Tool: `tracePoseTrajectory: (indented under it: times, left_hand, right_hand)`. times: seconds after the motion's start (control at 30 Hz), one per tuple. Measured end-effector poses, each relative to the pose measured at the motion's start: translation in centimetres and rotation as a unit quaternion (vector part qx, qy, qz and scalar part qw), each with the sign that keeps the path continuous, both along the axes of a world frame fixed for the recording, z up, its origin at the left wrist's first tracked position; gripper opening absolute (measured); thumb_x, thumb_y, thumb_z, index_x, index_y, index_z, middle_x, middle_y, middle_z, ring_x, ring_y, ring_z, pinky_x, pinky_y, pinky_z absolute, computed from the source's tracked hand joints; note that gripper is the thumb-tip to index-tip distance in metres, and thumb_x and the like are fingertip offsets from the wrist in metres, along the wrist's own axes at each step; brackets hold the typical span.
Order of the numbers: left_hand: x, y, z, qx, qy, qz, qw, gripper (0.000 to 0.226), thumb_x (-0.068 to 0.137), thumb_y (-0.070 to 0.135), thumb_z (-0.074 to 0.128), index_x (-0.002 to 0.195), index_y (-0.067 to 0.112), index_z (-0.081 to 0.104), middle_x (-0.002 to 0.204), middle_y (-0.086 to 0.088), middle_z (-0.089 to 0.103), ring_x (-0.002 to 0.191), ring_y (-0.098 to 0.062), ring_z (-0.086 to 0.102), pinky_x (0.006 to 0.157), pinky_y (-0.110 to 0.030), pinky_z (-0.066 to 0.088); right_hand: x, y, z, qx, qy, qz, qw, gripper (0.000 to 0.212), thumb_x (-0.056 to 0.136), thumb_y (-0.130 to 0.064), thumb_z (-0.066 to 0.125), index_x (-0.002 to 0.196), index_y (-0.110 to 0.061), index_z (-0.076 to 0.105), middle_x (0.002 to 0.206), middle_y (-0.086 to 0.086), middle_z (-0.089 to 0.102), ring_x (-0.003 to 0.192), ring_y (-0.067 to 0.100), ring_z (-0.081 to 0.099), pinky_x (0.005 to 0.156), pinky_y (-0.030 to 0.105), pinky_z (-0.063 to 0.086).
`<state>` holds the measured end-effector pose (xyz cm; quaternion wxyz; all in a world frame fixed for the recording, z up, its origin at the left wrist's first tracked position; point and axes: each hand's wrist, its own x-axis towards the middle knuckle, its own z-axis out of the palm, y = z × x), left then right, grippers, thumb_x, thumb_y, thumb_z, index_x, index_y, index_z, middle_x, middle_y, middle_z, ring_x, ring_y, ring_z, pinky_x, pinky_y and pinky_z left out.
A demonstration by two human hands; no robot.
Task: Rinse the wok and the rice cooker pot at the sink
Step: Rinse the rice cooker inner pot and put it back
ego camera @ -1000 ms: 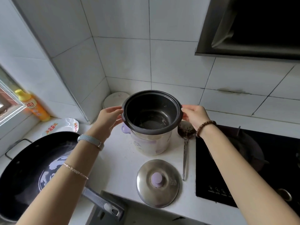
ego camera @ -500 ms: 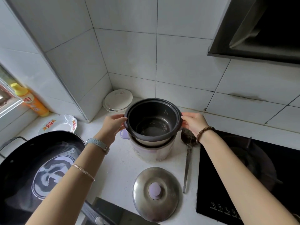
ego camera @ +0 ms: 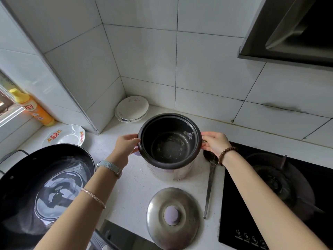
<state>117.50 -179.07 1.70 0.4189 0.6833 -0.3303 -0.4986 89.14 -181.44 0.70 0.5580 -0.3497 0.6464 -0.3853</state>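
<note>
Pot, rim pinched in each hand's grip, now sits lowered into cooker.

Lid blocks near counter; wok crowds left.

- Your rice cooker pot is dark and round, upright, its rim level; it sits inside the pale cooker body on the counter; its inside shows faint pale streaks
- Your wok is black and wide, lying at your left; shallow water pools in its bottom
</note>
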Motion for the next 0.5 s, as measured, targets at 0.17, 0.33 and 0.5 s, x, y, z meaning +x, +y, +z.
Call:
tracePoseTrajectory:
  times: [0.17, 0.33, 0.5]
  left_hand:
    - [-0.13, 0.60, -0.44, -0.005, -0.014, -0.004, 1.000, 0.027, 0.090, -0.012, 0.053, 0.113, -0.004, 0.065, 0.082, -0.011, 0.066, 0.067, -0.017, 0.062, 0.053, -0.017, 0.055]
    - [-0.21, 0.75, -0.96, -0.015, -0.052, -0.006, 0.999, 0.030, 0.088, -0.014, 0.054, 0.116, -0.008, 0.064, 0.084, -0.015, 0.065, 0.065, -0.019, 0.061, 0.052, -0.016, 0.055]
    - [-0.19, 1.10, -0.90, -0.013, -0.041, -0.016, 0.999, 0.031, 0.090, -0.011, 0.054, 0.120, -0.005, 0.061, 0.088, -0.010, 0.066, 0.072, -0.017, 0.063, 0.052, -0.014, 0.053]
  right_hand:
    - [-0.14, 0.15, -0.82, 0.003, 0.021, 0.015, 1.000, 0.029, 0.094, 0.001, 0.051, 0.121, 0.000, 0.062, 0.106, 0.019, 0.069, 0.092, 0.028, 0.069, 0.084, 0.035, 0.056]
    - [0.11, 0.28, -0.94, -0.003, 0.024, 0.006, 1.000, 0.028, 0.093, 0.003, 0.053, 0.118, -0.001, 0.064, 0.104, 0.015, 0.069, 0.093, 0.023, 0.067, 0.082, 0.029, 0.054]
    - [0.13, 0.30, -1.13, 0.008, 0.030, 0.006, 1.000, 0.028, 0.093, 0.000, 0.054, 0.119, -0.002, 0.064, 0.101, 0.013, 0.069, 0.096, 0.024, 0.067, 0.085, 0.032, 0.055]
